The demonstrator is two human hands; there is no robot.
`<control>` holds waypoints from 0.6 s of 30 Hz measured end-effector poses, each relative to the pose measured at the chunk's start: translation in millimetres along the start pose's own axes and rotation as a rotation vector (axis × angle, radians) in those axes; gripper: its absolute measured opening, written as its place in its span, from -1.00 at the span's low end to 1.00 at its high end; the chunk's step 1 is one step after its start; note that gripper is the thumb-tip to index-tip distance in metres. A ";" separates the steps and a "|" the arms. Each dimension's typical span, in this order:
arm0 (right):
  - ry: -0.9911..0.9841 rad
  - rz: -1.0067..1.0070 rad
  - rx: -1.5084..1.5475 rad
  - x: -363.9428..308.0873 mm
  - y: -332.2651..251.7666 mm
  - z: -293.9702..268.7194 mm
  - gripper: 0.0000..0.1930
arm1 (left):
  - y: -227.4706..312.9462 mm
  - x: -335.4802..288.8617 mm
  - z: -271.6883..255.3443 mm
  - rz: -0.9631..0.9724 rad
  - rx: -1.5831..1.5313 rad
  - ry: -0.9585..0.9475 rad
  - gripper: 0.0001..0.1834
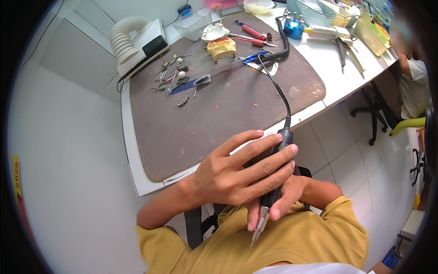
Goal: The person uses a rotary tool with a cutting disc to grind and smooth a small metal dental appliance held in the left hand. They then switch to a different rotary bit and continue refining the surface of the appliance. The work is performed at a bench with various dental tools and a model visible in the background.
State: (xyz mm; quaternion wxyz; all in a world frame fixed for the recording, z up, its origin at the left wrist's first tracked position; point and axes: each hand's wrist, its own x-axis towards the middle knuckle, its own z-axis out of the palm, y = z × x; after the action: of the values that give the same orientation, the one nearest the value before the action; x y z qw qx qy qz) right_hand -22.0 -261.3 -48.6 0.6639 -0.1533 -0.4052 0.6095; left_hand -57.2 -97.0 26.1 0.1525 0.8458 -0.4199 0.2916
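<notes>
A black rotary handpiece (272, 194) with a silver nose and a thin pointed bur slants across my lap, in front of the table edge. My left hand (242, 173) lies over its black body, fingers stretched across it. From below, my right hand (292, 189) wraps around the same body near the metal nose; its fingers are partly hidden. A black cable (279, 89) runs from the handpiece's rear end up over the table and turns into a coiled cord.
A brown mat (219, 132) covers much of the white table. On it are loose burs (171, 71), a small dark metal piece (183, 101), a yellow-based plaster dental model (221, 48) and red-handled tools (253, 33). A hose unit (141, 43) stands left; another person (413, 77) sits right.
</notes>
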 end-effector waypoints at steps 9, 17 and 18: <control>-0.027 0.020 -0.400 19.1 -45.9 -15.2 -0.80 | -45.4 3.4 -18.1 -0.112 0.150 -0.010 -0.65; 0.384 -0.216 -0.762 16.4 -105.3 -29.5 -0.65 | -104.5 -37.6 -46.4 -0.755 0.231 -0.173 -0.69; 0.441 -0.215 -0.794 18.8 -112.8 -33.8 -0.64 | -107.3 -41.4 -43.6 -0.768 0.219 -0.151 -0.70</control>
State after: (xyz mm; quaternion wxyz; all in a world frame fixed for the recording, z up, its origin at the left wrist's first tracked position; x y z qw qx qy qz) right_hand 78.4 -257.6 15.6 0.6835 -0.4785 -0.4700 0.2879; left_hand -7.1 15.1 33.1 0.1281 0.9714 -0.0499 0.1936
